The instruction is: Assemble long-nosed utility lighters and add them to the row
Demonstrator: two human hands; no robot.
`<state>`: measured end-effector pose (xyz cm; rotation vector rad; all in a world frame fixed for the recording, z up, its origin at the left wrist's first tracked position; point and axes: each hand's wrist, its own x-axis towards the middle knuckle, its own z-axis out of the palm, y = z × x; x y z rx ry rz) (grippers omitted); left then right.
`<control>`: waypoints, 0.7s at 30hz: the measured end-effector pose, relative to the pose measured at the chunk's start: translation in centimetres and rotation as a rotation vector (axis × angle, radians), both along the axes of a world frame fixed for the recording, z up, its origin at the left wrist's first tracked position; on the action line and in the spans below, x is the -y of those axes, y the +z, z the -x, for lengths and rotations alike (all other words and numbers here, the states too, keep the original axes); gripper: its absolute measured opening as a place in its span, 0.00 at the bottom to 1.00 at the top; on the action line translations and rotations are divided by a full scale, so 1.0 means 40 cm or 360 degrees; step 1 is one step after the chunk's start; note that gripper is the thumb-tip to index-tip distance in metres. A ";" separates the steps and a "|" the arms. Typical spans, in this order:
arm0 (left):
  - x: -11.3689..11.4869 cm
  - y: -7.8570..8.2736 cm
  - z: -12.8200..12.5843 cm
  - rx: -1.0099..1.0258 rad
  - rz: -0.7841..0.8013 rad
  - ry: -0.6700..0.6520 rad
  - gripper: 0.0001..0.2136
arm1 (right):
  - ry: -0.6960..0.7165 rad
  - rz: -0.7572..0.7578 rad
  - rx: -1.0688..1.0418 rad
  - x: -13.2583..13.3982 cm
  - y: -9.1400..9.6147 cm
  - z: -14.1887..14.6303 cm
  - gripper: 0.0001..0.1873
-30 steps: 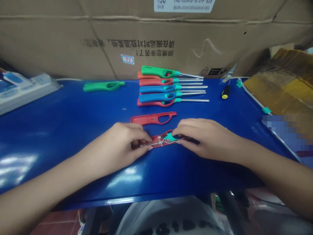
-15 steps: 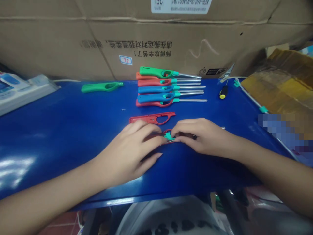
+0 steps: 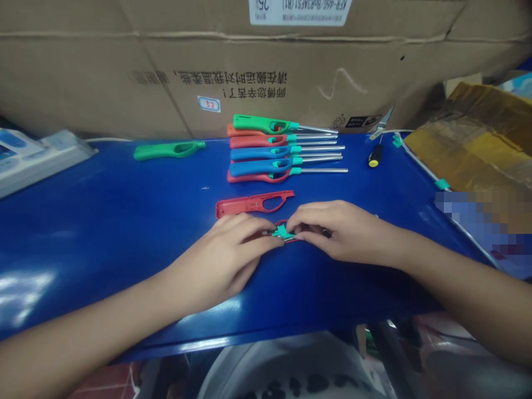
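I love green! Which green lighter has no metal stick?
The green handle lying alone on the left of the blue table. The other green lighter, at the back of the row, has a silver tube.

Reaches in from both lower corners with bare forearms; rests left hand (image 3: 220,257) and right hand (image 3: 344,230) palm-down, fingers curled, fingertips nearly meeting.

At the frame's centre an open lighter body (image 3: 286,231) lies on the surface (image 3: 103,221), with the left grip (image 3: 220,255) over its left end and the right grip (image 3: 344,233) on its right end. Just behind it lies a loose shell half (image 3: 253,203). Farther back sits a row of finished lighters (image 3: 266,158), with a single handle shell (image 3: 166,149) to its left and a screwdriver (image 3: 374,158) to its right. A cardboard carton (image 3: 124,83) stands behind everything, across the top of the frame.
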<state>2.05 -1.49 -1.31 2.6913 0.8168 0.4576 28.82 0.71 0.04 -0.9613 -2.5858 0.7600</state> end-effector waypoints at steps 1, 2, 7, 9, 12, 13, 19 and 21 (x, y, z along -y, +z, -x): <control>-0.001 0.000 0.000 0.0005 -0.0001 0.0001 0.19 | -0.0006 -0.0020 0.0017 0.000 -0.001 0.001 0.09; -0.001 0.000 0.000 0.0004 0.0002 0.0004 0.19 | -0.0011 -0.0038 0.0038 0.000 -0.001 0.002 0.08; -0.006 0.001 -0.001 0.0006 0.0016 0.0004 0.19 | 0.0046 -0.0048 0.0076 -0.002 0.008 -0.002 0.08; -0.007 0.000 0.000 0.0015 0.0004 -0.0006 0.19 | 0.0086 -0.0033 0.0037 -0.004 0.012 -0.005 0.08; -0.009 -0.002 0.003 0.0020 -0.0019 -0.0014 0.19 | 0.0091 -0.0029 -0.0022 -0.008 0.011 -0.007 0.08; -0.009 -0.002 0.004 0.0016 -0.0017 -0.0013 0.19 | 0.0088 -0.0035 -0.0032 -0.009 0.010 -0.007 0.07; -0.013 0.001 0.004 0.0012 0.0008 -0.0011 0.18 | 0.0127 -0.0048 -0.0100 -0.013 0.006 -0.013 0.07; -0.013 0.001 0.004 0.0009 0.0007 -0.0015 0.18 | 0.0112 -0.0059 -0.0118 -0.015 0.007 -0.018 0.07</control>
